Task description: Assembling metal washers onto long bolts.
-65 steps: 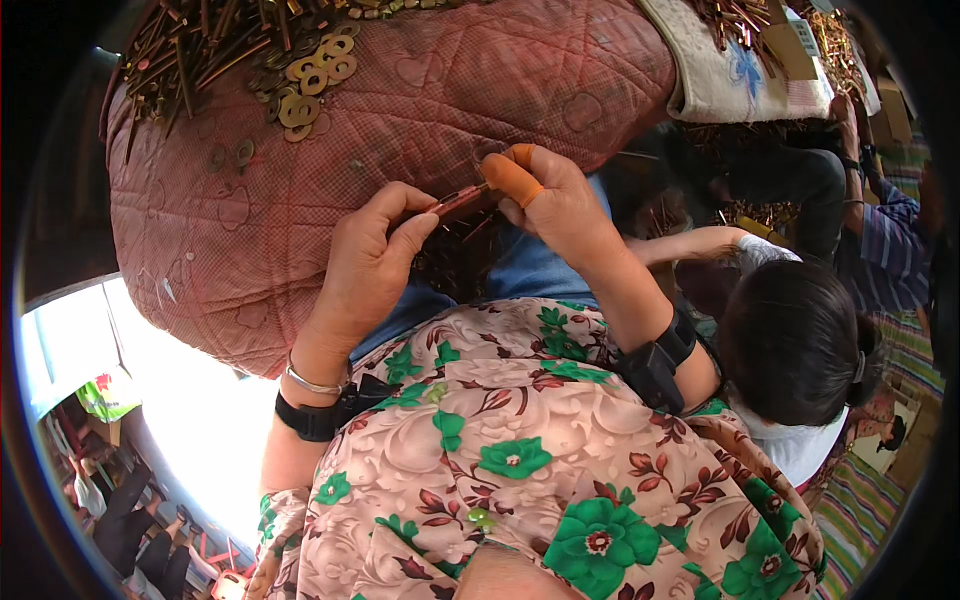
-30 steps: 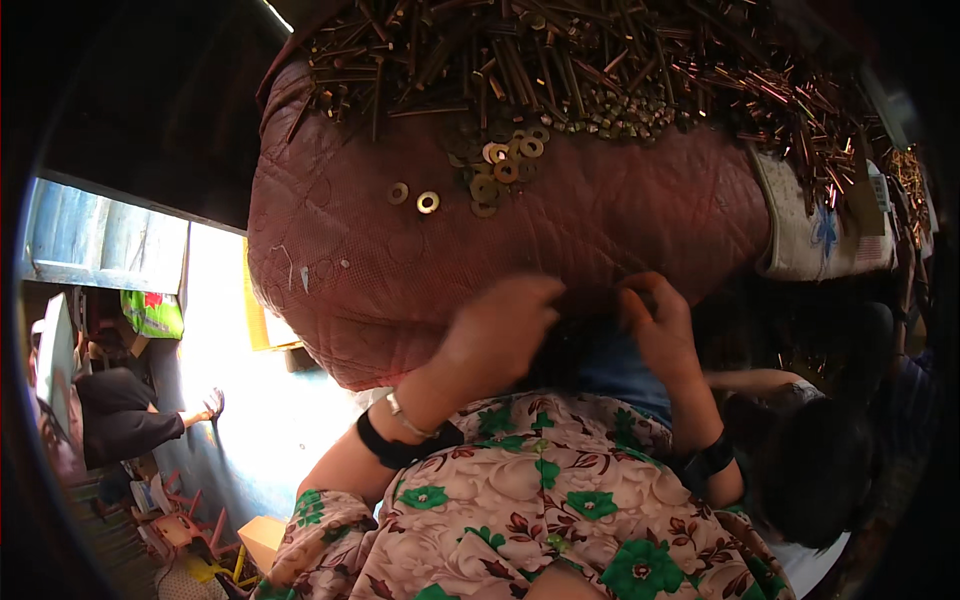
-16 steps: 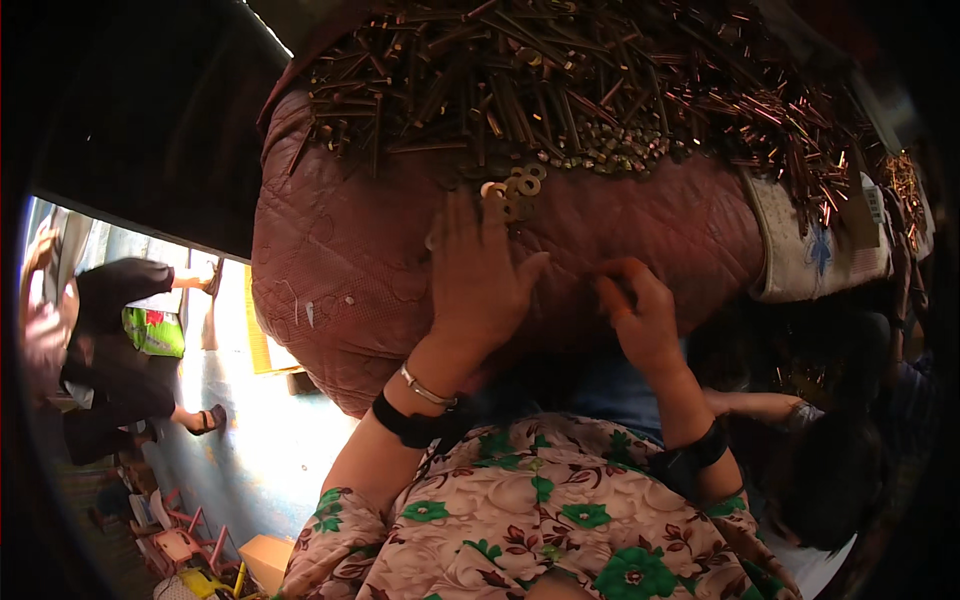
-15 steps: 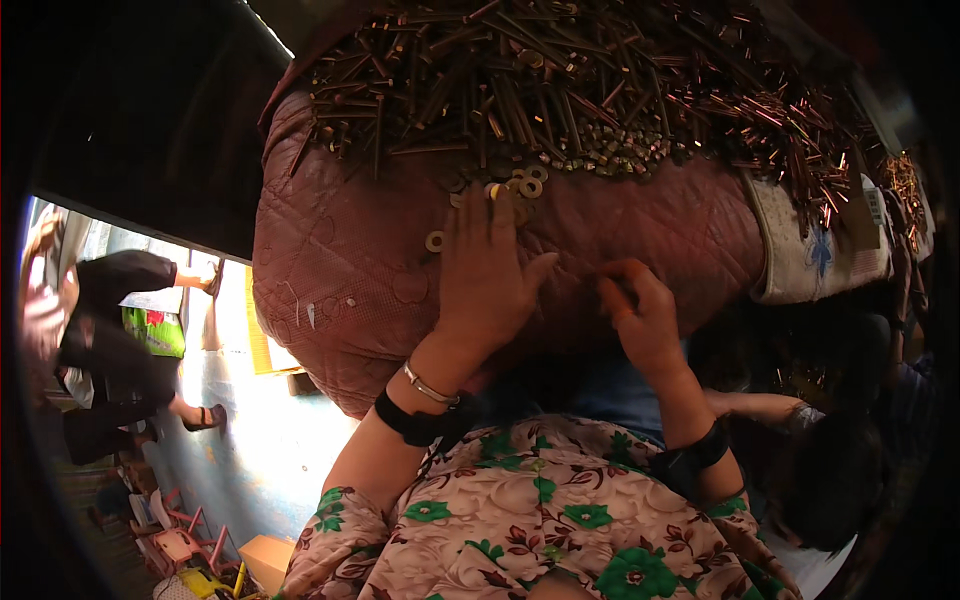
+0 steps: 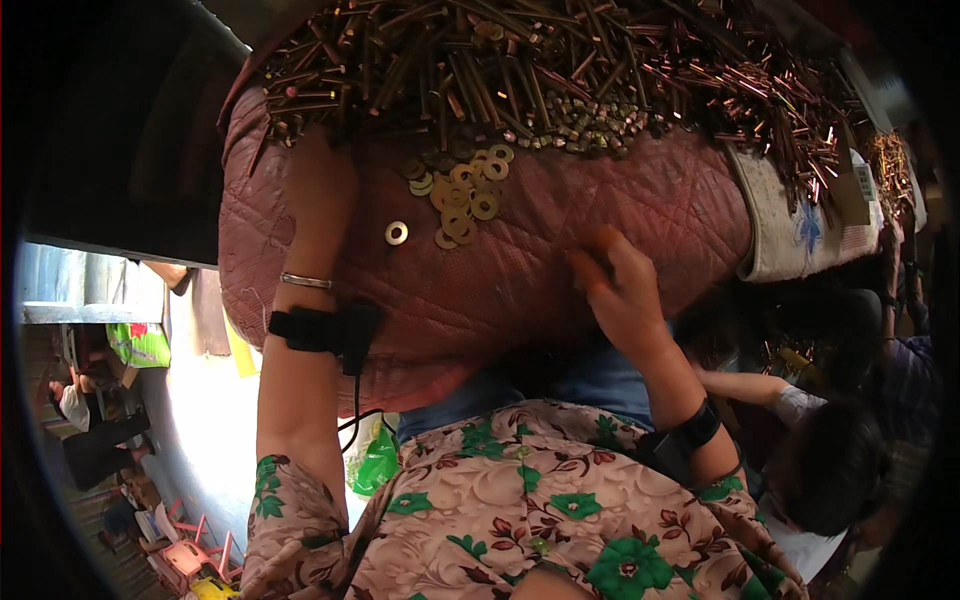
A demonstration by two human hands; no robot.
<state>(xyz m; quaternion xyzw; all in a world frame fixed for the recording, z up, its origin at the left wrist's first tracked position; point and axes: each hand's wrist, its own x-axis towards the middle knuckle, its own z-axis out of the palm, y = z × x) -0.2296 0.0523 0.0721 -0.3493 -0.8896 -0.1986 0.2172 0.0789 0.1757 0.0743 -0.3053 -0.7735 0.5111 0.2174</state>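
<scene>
My left hand reaches to the left end of a heap of long bolts; its fingertips are dark and blurred against them. Beside it on the maroon quilted cover lies a loose pile of flat brass-coloured washers. One washer rests apart, nearer to me. Small metal nuts are heaped along the front of the bolts. Over the near part of the cover, my right hand is curled, thumb against fingers. Whatever it may hold is hidden.
A whitish cloth sack hangs over the cover's right side, with more bolts above it. At the lower right sits another person, one arm stretched towards me. A pink plastic chair stands on the floor at lower left.
My left hand has left the washers and moved left and away to the bolts, uncovering the washer pile. My right hand stays curled in nearly the same place. The view has shifted slightly.
</scene>
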